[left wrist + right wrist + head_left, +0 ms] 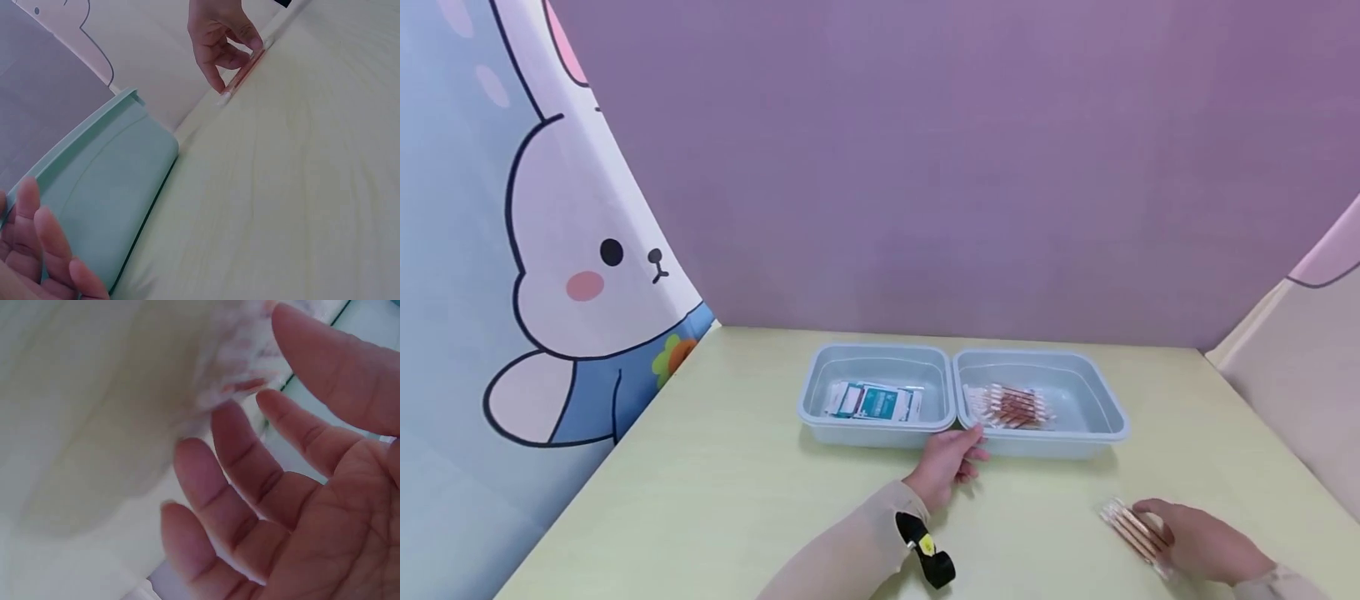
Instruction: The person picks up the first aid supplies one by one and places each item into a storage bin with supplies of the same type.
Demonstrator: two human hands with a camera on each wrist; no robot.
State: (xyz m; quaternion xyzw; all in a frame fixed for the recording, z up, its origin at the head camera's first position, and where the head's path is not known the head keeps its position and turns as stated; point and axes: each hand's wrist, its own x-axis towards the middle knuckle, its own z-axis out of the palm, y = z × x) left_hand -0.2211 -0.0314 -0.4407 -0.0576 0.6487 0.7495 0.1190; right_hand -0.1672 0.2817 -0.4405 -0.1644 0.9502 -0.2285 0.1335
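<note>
Two pale blue-green plastic trays stand side by side. The left tray (880, 437) contains small white-and-teal packets (878, 402); the right tray (1045, 447) contains several clear packs of cotton swabs (1017, 407) with brown-red shafts. Where the trays meet, my left hand (946, 462) touches the right tray's front rim. Its other fingers (55, 240) are loosely bent beside the tray wall in the left wrist view. In front of the right tray, my right hand (1206, 542) holds a clear pack of cotton swabs (1131, 533) between thumb and fingertips. The pack looks blurred in the right wrist view.
The pale yellow table (700, 500) has a purple panel (955, 167) behind it. A side panel with a cartoon rabbit (587, 275) stands at the left, and another pale panel (1300, 375) at the right. My left wrist wears a black strap (928, 558).
</note>
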